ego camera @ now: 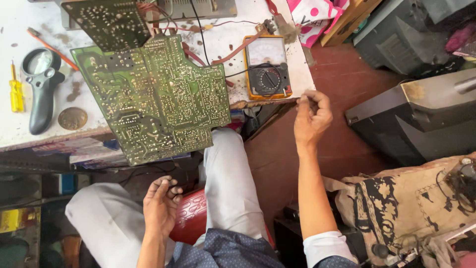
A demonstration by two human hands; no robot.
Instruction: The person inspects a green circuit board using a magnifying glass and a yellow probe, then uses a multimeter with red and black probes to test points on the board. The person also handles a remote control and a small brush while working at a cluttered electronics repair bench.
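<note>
A big green circuit board (153, 97) hangs over the edge of a dirty white table (25, 129). At three o'clock from it, the right hand (311, 116) pinches something thin near a yellow meter (267, 67). The left hand (161, 203) rests loosely curled and empty between the knees. The floor (342, 84) is red.

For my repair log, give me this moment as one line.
left hand: resting on red seat | right hand: fingers pinched at table edge | green circuit board: overhanging | multimeter: untouched

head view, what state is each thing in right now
large green circuit board: solder side up, overhanging the white table's edge
orange-cased analog multimeter: face up, leads attached
black-handled magnifying glass: lying flat
yellow screwdriver: lying flat
left hand: resting on lap, holding nothing
right hand: fingers pinched near table corner
</note>
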